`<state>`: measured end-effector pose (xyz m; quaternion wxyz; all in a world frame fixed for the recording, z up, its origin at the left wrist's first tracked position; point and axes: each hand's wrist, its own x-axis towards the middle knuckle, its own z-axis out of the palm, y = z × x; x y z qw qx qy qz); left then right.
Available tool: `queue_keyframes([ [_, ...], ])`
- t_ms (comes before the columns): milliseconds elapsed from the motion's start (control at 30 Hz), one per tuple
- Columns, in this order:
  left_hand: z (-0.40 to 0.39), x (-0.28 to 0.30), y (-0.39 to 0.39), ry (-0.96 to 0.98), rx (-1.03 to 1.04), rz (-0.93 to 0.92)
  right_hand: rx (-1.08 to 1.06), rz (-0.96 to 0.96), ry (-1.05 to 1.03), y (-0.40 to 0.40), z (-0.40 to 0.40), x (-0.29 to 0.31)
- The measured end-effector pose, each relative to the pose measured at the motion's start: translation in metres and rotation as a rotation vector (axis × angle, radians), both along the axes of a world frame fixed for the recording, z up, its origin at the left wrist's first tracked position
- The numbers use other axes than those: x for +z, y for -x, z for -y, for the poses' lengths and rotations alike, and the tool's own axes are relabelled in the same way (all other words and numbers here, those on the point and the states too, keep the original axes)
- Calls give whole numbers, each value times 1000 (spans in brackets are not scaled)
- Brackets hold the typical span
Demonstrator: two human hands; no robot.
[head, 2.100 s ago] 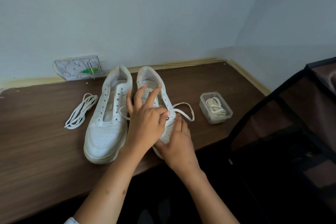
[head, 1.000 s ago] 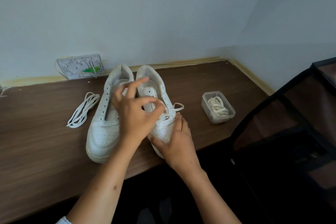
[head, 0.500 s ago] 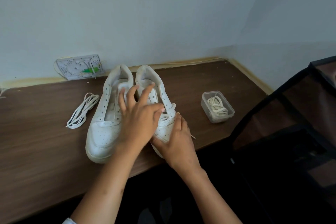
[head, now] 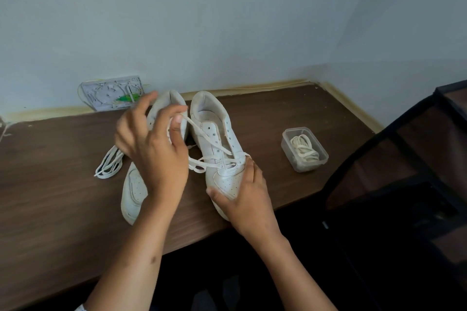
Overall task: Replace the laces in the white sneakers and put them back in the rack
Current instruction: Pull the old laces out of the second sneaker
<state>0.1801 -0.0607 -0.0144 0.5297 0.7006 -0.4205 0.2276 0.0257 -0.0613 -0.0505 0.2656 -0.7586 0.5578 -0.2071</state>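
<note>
Two white sneakers stand side by side on the brown table [head: 50,197]. My right hand [head: 245,197] grips the toe of the right sneaker [head: 214,139]. A white lace [head: 214,149] runs through that sneaker's lower eyelets. My left hand [head: 154,156] pinches one end of this lace between thumb and fingers and holds it up over the heels. The left sneaker [head: 134,189] has no lace and is largely hidden behind my left hand.
A loose bundle of white lace [head: 108,166] lies left of the sneakers. A clear plastic box [head: 304,150] with coiled laces sits to the right. A white panel [head: 111,93] leans on the wall behind. A dark rack frame [head: 404,171] stands at the right.
My left hand has risen from the right sneaker's eyelets toward the heels, pulling the lace end up and taut. My right hand has stayed on the toe.
</note>
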Motion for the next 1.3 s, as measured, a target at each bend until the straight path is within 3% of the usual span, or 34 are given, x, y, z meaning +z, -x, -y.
queue_keyframes([
  [133,5,-10,8,-373,-352,266,2,5,9,-1,-1,1],
  [233,9,-19,21,-532,-330,283,8,5,1,-1,-1,3],
  [400,11,-18,24,-442,-250,327,2,-3,1,-2,-2,2],
  [600,0,6,13,7,-67,158,-10,-14,-2,-2,0,0],
  [767,0,2,7,-93,-133,205,-5,-13,-7,-2,0,0],
  [867,3,-5,9,-348,-289,339,-10,-7,-9,-3,0,0],
  [967,5,-12,15,-528,-327,350,-5,-3,-6,-3,-1,1],
  [1100,5,-7,21,-380,-260,422,-9,8,-20,-3,-2,2],
  [1233,-3,9,8,-100,-58,283,-23,0,-31,-2,-1,1],
  [1300,-6,11,-5,-108,-16,223,-26,12,-38,-1,-1,0],
])
